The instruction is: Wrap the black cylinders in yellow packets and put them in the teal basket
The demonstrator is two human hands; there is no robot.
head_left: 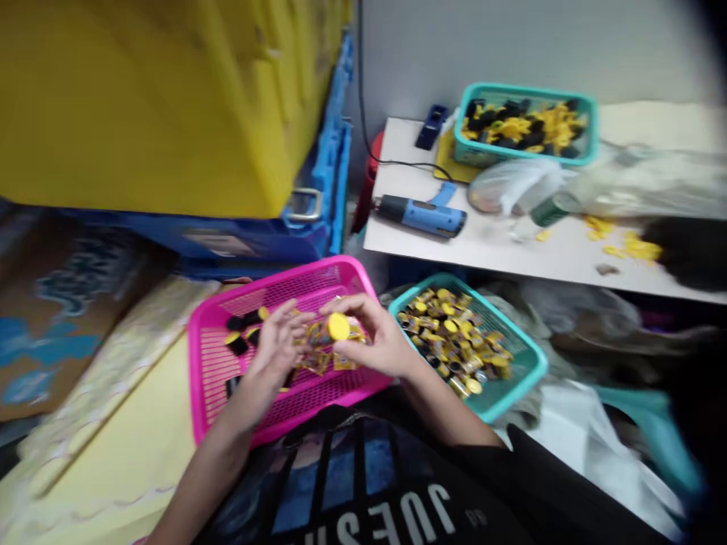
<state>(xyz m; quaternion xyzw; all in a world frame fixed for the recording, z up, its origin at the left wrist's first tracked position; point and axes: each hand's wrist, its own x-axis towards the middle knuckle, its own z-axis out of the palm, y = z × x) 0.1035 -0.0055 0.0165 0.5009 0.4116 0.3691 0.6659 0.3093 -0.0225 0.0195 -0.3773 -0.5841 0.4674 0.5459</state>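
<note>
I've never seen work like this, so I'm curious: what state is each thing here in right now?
Right hand: pinching a yellow-capped piece.
Left hand: open, fingers spread, beside that piece.
Pink mesh basket: holding black pieces and yellow-and-gold packets.
Teal mesh basket: filled with yellow-capped pieces.
Teal tray: heaped with black and yellow pieces.
Blue heat gun: lying on its side on the white table.

At 6 o'clock, the black T-shirt (369,492) is showing large white letters (409,515) upside down, reading roughly "JUES" and cut off by the frame, possibly "GUESS". A white label (219,244) on the blue crate (255,238) at 9 o'clock is staying too blurred to read.
</note>
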